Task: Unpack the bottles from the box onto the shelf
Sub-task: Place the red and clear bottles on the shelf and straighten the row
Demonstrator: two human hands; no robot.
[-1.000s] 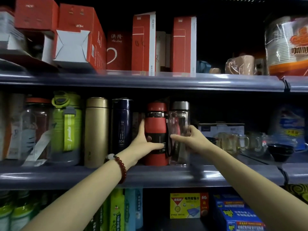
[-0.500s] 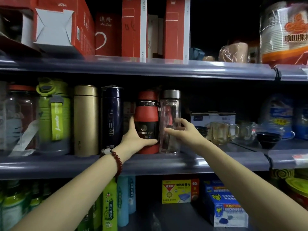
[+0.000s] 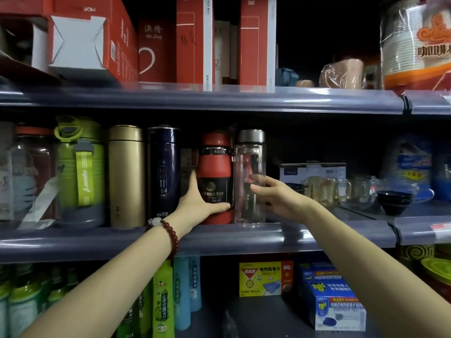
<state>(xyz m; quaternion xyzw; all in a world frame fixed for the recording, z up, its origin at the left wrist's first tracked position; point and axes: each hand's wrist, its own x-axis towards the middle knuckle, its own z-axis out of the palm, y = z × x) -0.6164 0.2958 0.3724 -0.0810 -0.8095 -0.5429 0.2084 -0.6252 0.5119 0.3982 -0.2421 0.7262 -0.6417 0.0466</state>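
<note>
A red and black bottle [image 3: 214, 167] stands upright on the middle shelf [image 3: 244, 237]. My left hand [image 3: 200, 203] wraps its lower part, thumb across the front. Right beside it stands a clear glass bottle [image 3: 249, 162] with a grey cap. My right hand [image 3: 275, 195] is at its right side, fingers spread and touching the glass around its lower half. To the left in the same row stand a navy flask [image 3: 163, 172], a gold flask [image 3: 126, 176] and a green bottle [image 3: 80, 172]. No box is in view.
Glass mugs [image 3: 324, 191], dark bowls [image 3: 394, 201] and a white carton [image 3: 312, 170] fill the shelf right of the clear bottle. Red cartons [image 3: 195, 42] stand on the shelf above. Below are green and blue bottles [image 3: 162, 303] and insecticide boxes [image 3: 334, 303].
The red bottle has been turned so its printed label faces front. My right hand's fingers have loosened from the clear bottle. The view has shifted slightly.
</note>
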